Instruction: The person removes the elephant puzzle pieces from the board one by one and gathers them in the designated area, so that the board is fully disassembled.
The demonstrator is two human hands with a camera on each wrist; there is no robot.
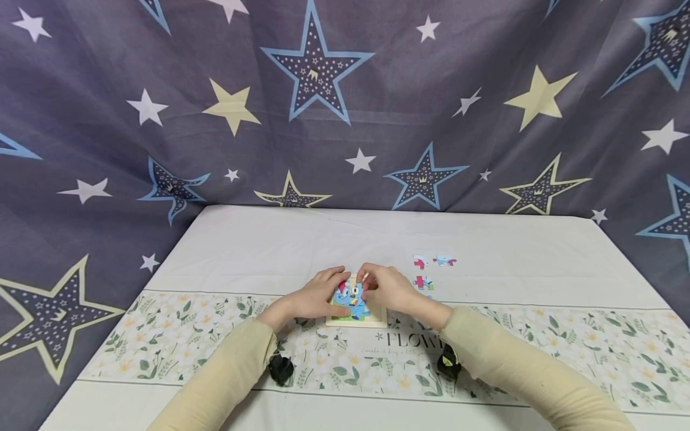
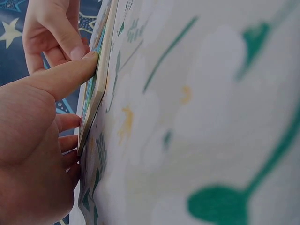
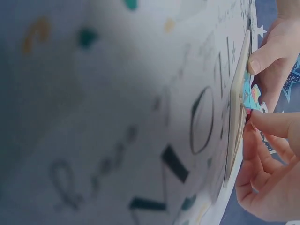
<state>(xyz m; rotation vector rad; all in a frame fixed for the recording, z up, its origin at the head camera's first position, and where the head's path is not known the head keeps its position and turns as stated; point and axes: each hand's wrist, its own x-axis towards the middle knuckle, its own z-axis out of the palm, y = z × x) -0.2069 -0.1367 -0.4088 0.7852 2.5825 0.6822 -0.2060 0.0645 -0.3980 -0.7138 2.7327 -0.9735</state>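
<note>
Pale wood forms the thin, straight-sided puzzle tray point(image 1: 356, 324), which we see lying flat between the two hands on the white, cloth-covered counter point(image 1: 512, 251) with its printed band of flowers. The left hand point(image 1: 315, 296) has its grip spread wide along the left side, thumb laid on the blue cartoon picture point(image 1: 358, 310) that partly fills the tray. The right hand point(image 1: 389, 288) has a narrow grip, thumb and fingertip pinching a flat blue jigsaw piece point(image 3: 251, 96) by its edge at the picture's right; we cannot tell whether it sits fully down. We judge such a piece light and stiff, its face rather slick and its slim knobs the weakest spots, so we would take it by opposite edges of its broad body. We expect the tray to be light too and apt to slide on cloth, so we would steady it by the rim. Beyond its right side, we would lift the loose pink-and-blue jigsaw pieces point(image 1: 420, 263) by an edge, since they lie so flat
</note>
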